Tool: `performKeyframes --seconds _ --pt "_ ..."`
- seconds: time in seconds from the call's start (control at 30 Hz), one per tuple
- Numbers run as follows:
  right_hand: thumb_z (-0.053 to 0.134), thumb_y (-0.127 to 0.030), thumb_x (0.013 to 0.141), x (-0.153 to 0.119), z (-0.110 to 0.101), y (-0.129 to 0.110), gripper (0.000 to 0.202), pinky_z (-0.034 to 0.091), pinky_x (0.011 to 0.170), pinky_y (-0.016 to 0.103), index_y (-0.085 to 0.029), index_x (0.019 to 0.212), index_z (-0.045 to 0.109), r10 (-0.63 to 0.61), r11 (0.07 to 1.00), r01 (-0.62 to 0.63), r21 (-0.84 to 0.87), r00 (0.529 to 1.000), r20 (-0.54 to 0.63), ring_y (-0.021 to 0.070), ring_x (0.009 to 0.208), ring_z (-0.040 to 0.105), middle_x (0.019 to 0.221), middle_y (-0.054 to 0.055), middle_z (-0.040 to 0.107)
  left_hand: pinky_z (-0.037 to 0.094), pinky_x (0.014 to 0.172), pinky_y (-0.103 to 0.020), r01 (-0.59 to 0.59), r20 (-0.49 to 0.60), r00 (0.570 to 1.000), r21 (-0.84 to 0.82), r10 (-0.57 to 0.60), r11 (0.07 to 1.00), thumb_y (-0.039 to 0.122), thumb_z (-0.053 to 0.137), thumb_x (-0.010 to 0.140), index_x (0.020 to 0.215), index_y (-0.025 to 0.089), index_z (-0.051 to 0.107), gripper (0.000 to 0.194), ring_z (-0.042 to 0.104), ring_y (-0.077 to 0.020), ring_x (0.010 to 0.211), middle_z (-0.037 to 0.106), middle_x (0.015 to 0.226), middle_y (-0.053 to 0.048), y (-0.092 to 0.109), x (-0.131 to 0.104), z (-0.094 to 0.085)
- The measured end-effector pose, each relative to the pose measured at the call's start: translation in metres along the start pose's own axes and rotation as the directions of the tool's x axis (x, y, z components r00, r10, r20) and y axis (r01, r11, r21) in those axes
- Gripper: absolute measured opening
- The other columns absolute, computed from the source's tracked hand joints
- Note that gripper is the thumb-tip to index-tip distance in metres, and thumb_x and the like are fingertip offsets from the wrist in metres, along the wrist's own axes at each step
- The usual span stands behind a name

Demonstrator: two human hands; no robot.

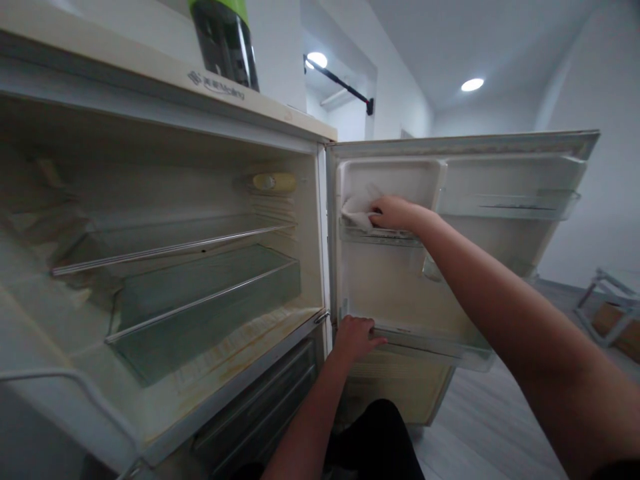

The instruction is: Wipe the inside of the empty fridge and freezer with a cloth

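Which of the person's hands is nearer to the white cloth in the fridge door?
Right. The right hand presses on the cloth in the door's upper compartment. The left hand is well below it, gripping the lower door shelf.

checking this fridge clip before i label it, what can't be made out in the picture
- Head view: most of the cloth is covered by the right hand.
- Left hand fingertips curl over the lower door shelf, out of sight.
- Bottle on the fridge top is cut off by the upper edge.
- Logo lettering is too blurred to read.
- Drawers below are too dark.
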State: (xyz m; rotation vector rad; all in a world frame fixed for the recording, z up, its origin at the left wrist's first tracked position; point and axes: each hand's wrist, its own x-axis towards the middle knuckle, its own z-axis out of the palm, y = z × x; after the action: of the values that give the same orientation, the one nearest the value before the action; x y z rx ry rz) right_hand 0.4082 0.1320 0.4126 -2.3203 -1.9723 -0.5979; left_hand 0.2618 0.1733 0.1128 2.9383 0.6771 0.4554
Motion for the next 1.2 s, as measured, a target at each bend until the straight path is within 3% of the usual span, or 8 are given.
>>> performKeyframes --seconds 0.13,0.3,0.47,0.57,0.7,0.83,1.07,1.2 --pt "0.051 -0.027 0.097 0.005 0.000 -0.007 0.038 0.050 0.095 0.036 -0.015 0.126 0.073 -0.105 0.994 0.105 0.022 0.994 -0.036 0.0266 0.108 0.066 0.123 0.015 0.072 0.048 0.093 -0.040 0.002 0.001 1.000 -0.013 -0.002 1.000 0.075 0.052 0.094 0.095 0.022 0.071 0.056 0.074 -0.0274 0.099 0.079 0.094 -0.006 -0.002 0.000 0.001" --pt "0.062 -0.034 0.094 -0.003 -0.005 -0.009 0.044 0.047 0.104 0.056 -0.013 0.131 0.066 -0.059 0.992 0.019 -0.123 0.942 -0.331 0.0421 0.134 0.047 0.146 0.023 0.052 0.047 0.092 -0.039 0.000 0.009 1.000 -0.009 0.000 1.000 0.075 0.053 0.093 0.094 0.023 0.071 0.056 0.074 -0.0260 0.097 0.079 0.092 -0.006 -0.003 -0.001 0.000" --pt "0.056 -0.043 0.099 0.000 -0.001 -0.003 0.051 0.040 0.104 0.072 -0.015 0.143 0.054 0.022 0.991 -0.082 -0.105 0.879 -0.476 0.0502 0.143 0.032 0.158 0.023 0.036 0.048 0.092 -0.040 -0.010 0.010 1.000 0.013 0.010 1.000 0.075 0.052 0.093 0.094 0.022 0.071 0.057 0.074 -0.0270 0.098 0.079 0.094 -0.007 -0.004 -0.001 0.000" --pt "0.056 -0.042 0.099 0.004 0.002 0.000 0.049 0.040 0.107 0.066 -0.016 0.141 0.055 -0.069 0.991 0.009 -0.136 0.894 -0.443 0.0482 0.143 0.034 0.154 0.021 0.041 0.048 0.092 -0.039 -0.016 0.006 1.000 0.019 0.015 1.000 0.076 0.051 0.093 0.092 0.022 0.071 0.058 0.074 -0.0266 0.098 0.079 0.096 -0.006 -0.004 -0.001 0.000" --pt "0.062 -0.028 0.094 0.009 0.000 0.001 0.037 0.050 0.099 0.047 -0.018 0.129 0.065 -0.179 0.971 0.143 -0.189 0.966 -0.186 0.0373 0.127 0.053 0.136 0.018 0.058 0.048 0.093 -0.040 -0.007 0.001 1.000 0.023 0.007 1.000 0.074 0.051 0.094 0.093 0.022 0.071 0.056 0.074 -0.0267 0.098 0.079 0.096 -0.006 0.000 0.000 -0.001" --pt "0.053 -0.023 0.100 0.004 -0.013 0.000 0.032 0.048 0.099 0.050 -0.014 0.127 0.066 0.011 0.986 -0.046 -0.159 0.976 -0.216 0.0392 0.126 0.055 0.129 0.021 0.063 0.048 0.092 -0.039 -0.005 0.003 1.000 0.027 0.005 1.000 0.070 0.053 0.096 0.095 0.021 0.071 0.053 0.074 -0.0269 0.099 0.079 0.095 -0.007 0.003 -0.001 -0.004" --pt "0.033 -0.018 0.104 -0.067 -0.052 0.027 0.037 0.039 0.109 0.057 -0.010 0.128 0.060 -0.007 0.970 -0.141 -0.197 0.797 -0.604 0.0418 0.136 0.044 0.141 0.022 0.053 0.048 0.090 -0.040 -0.028 0.008 1.000 0.041 0.028 0.999 0.070 0.051 0.096 0.094 0.021 0.070 0.053 0.073 -0.0277 0.096 0.079 0.094 -0.007 -0.001 -0.003 -0.006" --pt "0.048 -0.023 0.099 -0.116 -0.055 0.070 0.029 0.039 0.109 0.059 -0.016 0.123 0.063 0.210 0.972 -0.227 0.058 0.733 -0.646 0.0440 0.136 0.044 0.135 0.021 0.057 0.048 0.090 -0.041 -0.044 0.002 0.999 0.023 0.044 0.999 0.068 0.051 0.098 0.093 0.021 0.070 0.051 0.073 -0.0275 0.094 0.078 0.091 -0.006 -0.004 -0.004 -0.006"
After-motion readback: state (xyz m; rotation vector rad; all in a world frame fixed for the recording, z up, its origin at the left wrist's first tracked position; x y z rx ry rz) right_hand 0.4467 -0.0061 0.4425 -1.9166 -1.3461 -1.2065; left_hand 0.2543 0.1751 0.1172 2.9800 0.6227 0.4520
